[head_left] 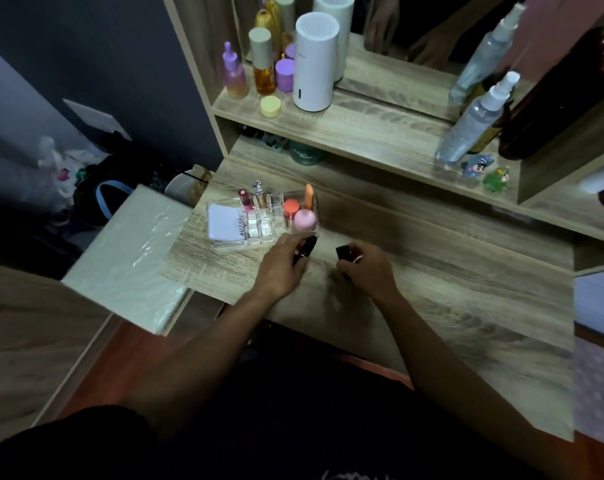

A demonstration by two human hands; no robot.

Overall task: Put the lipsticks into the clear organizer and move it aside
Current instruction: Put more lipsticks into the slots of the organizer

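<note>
The clear organizer stands on the wooden desk at the left. It holds a white card, a pink lipstick, a clear-capped tube, an orange stick and two round pots. Just in front of its right end, my left hand grips a black lipstick. To the right, my right hand holds another black lipstick near the desk surface. The picture is blurred, so finer detail of both lipsticks is lost.
A raised shelf behind carries purple and amber bottles, a white cylinder, spray bottles and small figurines, with a mirror behind. A plastic-wrapped white box sits left of the desk, level with its edge.
</note>
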